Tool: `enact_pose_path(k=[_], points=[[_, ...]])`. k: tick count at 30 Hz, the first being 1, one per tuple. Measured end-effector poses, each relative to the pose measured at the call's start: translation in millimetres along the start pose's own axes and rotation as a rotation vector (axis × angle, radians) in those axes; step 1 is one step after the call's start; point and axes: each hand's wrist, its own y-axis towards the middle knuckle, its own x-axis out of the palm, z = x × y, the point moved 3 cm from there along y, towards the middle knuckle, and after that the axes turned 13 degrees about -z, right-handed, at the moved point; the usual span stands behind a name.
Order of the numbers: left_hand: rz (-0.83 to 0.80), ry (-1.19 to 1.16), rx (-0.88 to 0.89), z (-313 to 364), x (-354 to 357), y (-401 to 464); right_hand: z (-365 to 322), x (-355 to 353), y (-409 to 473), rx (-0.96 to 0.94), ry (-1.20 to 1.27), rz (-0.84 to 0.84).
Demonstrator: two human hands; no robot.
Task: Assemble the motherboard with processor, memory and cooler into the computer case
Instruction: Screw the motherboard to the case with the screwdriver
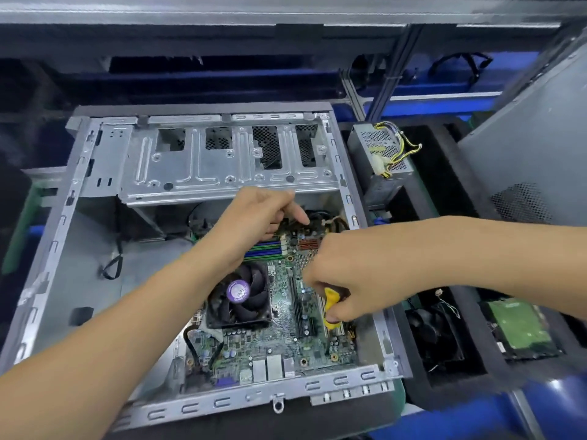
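Note:
The open computer case [57, 236] lies flat in front of me. Inside it sits the green motherboard [282, 341], with the black cooler fan [239, 295] and its purple label at the left and memory slots [265, 249] beyond. My left hand [257, 217] reaches over the board's far edge, fingers curled and one finger pointing down at the black and yellow cables [330, 222]; whether it holds anything is hidden. My right hand [336, 274] grips a yellow-handled screwdriver [330, 308] above the board's right side; its tip is hidden under the hand.
A silver drive cage [222, 160] spans the case's far half. At the right, black foam trays hold a power supply [381, 154] with yellow wires, a loose black fan [435, 338] and a green-topped hard drive [521, 328]. A grey case panel [533, 144] leans at far right.

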Motion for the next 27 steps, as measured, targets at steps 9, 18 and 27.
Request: enact_pose_path(k=[9,18,27], points=[[0.002,0.025,-0.011,1,3,-2,4,17,7,0.035,-0.112,-0.022],[0.003,0.035,-0.025,2,5,-4,2,28,10,0.062,-0.216,-0.033],[-0.006,0.04,-0.023,2,6,-5,0,33,12,0.032,-0.221,-0.035]])
